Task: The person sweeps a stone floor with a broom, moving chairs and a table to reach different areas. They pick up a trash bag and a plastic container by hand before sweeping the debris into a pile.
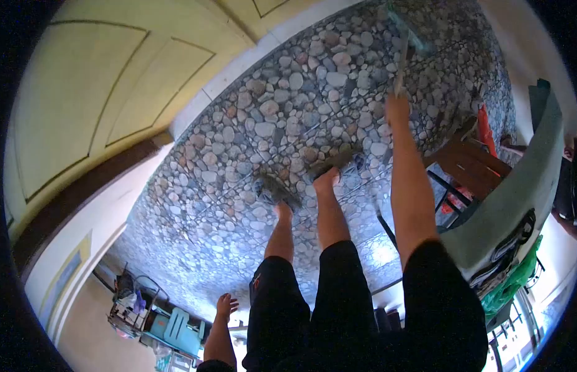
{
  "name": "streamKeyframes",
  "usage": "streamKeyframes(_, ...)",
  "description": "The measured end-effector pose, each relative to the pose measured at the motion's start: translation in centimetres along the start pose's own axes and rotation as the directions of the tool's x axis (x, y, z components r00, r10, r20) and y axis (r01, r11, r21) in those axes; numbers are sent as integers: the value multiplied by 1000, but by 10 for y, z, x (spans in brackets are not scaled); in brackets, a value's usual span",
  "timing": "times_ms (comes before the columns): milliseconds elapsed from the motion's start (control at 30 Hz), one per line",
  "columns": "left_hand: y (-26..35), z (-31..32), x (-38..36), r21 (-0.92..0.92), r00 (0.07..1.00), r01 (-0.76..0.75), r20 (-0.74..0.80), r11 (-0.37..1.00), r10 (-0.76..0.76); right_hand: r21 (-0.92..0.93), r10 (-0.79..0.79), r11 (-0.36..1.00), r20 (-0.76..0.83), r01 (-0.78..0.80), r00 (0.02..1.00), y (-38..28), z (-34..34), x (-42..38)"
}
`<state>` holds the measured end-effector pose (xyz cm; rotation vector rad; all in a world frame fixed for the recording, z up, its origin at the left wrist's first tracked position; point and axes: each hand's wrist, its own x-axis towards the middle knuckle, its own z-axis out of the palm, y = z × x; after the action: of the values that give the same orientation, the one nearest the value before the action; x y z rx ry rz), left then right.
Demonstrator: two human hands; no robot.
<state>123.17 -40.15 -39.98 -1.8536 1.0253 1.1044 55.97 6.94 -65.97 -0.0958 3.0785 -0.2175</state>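
Note:
My right hand [398,113] is closed round the pale handle of a broom [402,65], with that arm stretched forward over the pebble-patterned floor [270,111]. The broom's wide teal head lies at the far end of the floor and is blurred. Down by my left thigh hangs my left hand [226,305], fingers apart, holding nothing. My two feet, in dark grey shoes [276,190], stand on the floor between the hands.
Yellow panelled doors [84,93] line the left side. On the right are a brown wooden stool [471,162], a table under a pale green cloth [505,229] and a green plastic bag [509,291]. Behind it another person [566,186] is partly visible. A light-blue chair [177,328] stands lower left.

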Motion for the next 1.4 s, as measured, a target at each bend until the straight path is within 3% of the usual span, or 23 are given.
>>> streamKeyframes(33,-13,5,0,-4,1000,7,21,1000,-7,268,198,934,156,-235,968,7,36,19)
streamKeyframes(100,-26,24,6,-28,994,85,69,996,-83,108,248,958,163,-267,955,-57,34,19)
streamKeyframes(167,-42,39,5,-37,990,11,138,999,-5,-285,-187,880,526,379,830,-80,44,-48)
streamKeyframes(200,-44,45,-3,41,990,-13,143,999,7,319,218,910,176,-266,960,-136,-20,-96)
streamKeyframes(233,-34,57,-1,105,986,-63,158,992,46,363,284,825,396,-433,873,-151,-36,-137)
streamKeyframes(300,-19,62,-4,141,983,-89,171,986,64,166,320,809,681,-564,659,-190,-103,-196)
streamKeyframes(433,3,48,-7,-103,989,-50,136,993,64,269,141,839,733,-474,666,-195,-156,-255)
streamKeyframes(500,10,32,-3,-113,988,-38,144,993,54,282,0,179,958,-942,287,-177,-163,-254)
streamKeyframes(600,15,19,6,-81,988,-81,123,993,91,215,33,195,974,-957,226,-161,-211,-219)
streamKeyframes(633,13,14,6,-76,988,-97,112,992,105,715,-363,520,680,-467,637,-103,-174,-247)
streamKeyframes(667,14,12,7,-69,988,-98,111,993,105,204,178,287,948,-936,262,-140,-239,-206)
streamKeyframes(733,9,10,9,-141,988,-97,104,985,112,299,227,518,855,-801,466,-107,-260,-191)
streamKeyframes(867,-12,19,15,-93,992,-15,127,996,27,-33,231,971,400,-238,887,-36,-241,-139)
streamKeyframes(933,-24,28,14,-131,987,14,158,991,7,-328,428,896,451,-300,783,-35,-220,-88)
streamKeyframes(1000,-38,37,19,-121,981,49,192,991,-25,-589,382,803,629,94,677,37,-114,-40)
streamKeyframes(1067,-66,33,33,-31,966,-13,258,999,20,-363,478,857,298,-365,827,53,-37,-9)
streamKeyframes(1100,-66,32,47,69,946,-108,312,992,81,-345,454,871,297,-349,840,20,-32,5)
streamKeyframes(1133,-60,35,31,-25,982,33,185,999,-28,-521,266,850,543,71,797,-37,-33,8)
streamKeyframes(1167,-67,30,19,-23,985,73,158,997,-69,-523,162,682,789,511,592,-68,-30,-19)
streamKeyframes(1233,-55,25,17,-287,992,6,123,958,30,-465,-175,567,738,680,652,-2,77,-74)
streamKeyframes(1300,-60,22,24,-264,991,26,132,964,9,-240,-316,678,758,695,571,-113,7,-148)
streamKeyframes(1333,-68,20,48,-235,982,88,185,968,-44,-73,-9,995,645,73,764,-141,-12,-182)
streamKeyframes(1400,-74,20,53,-223,966,156,238,962,-101,117,115,960,666,-254,737,-267,-130,-220)
